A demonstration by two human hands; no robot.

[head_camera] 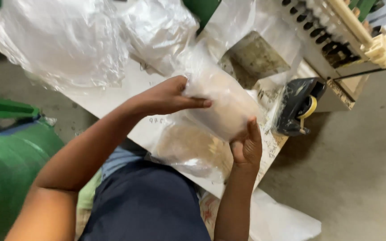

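Two hands grip clear plastic packet of pale flat discs (222,105): my left hand (168,96) clasps top, right hand (246,145) pinches bottom. Slick film could slip onto white worktable (130,85).

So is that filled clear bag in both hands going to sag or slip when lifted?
The clear bag looks soft: its film wrinkles, so it probably sags. The glossy plastic may slip. The left hand on top and the right hand below likely steady it.

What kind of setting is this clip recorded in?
Probably a small packing workshop. Both hands, left hand and right hand, hold a filled clear plastic bag over a worn white worktable, with a black tape dispenser beside it.
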